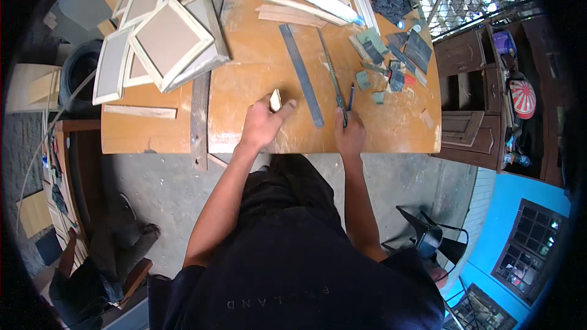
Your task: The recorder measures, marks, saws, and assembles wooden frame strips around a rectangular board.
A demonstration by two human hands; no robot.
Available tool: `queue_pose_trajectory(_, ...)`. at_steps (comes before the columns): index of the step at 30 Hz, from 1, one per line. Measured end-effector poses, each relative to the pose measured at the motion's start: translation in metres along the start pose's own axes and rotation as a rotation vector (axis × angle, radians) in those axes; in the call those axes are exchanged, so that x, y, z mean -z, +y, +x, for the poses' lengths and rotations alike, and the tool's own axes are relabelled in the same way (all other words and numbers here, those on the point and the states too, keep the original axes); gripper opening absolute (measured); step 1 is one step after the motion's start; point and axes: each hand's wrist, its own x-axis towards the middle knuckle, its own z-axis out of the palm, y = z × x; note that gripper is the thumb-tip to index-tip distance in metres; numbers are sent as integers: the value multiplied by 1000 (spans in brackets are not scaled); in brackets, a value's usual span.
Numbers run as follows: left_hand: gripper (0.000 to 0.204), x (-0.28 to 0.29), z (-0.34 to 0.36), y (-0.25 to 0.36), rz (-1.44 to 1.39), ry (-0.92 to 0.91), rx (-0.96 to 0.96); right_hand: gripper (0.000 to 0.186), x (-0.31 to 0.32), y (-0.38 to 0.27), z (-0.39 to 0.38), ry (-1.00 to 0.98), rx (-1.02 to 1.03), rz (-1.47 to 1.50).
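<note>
My left hand (pixel 262 121) is closed around a short, pale piece of wood (pixel 276 99) above the orange-brown tabletop (pixel 238 73), left of a flat dark grey strip (pixel 300 73). My right hand (pixel 349 133) grips the dark handle end of a long, thin, dark tool (pixel 328 64), whose far part points away from me to the right of the strip. A dark pencil-like stick (pixel 352 95) lies just right of that tool. Green and dark scraps (pixel 370 46), perhaps sandpaper, are scattered farther right on the table.
Stacked square wooden frames (pixel 171 46) cover the back left, above a loose batten (pixel 140 111). Slats (pixel 293 15) and black cloth (pixel 385 3) lie along the back. A brown cabinet (pixel 465 128) stands right. Another person (pixel 128 244) sits lower left, and a black chair (pixel 431 241) is behind me.
</note>
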Motion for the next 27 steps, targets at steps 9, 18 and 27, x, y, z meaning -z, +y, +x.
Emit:
queue_pose_trajectory(9,28,12,40,38,126,-47,-29,33,-17,-14,45,-34,50,-184)
queue_pose_trajectory(18,18,45,155,40,-589,-107,156,29,-35,-2,60,59,100,-202)
queue_pose_trajectory(27,16,59,188,22,-747,91,90,30,-35,-3,61,64,51,-272)
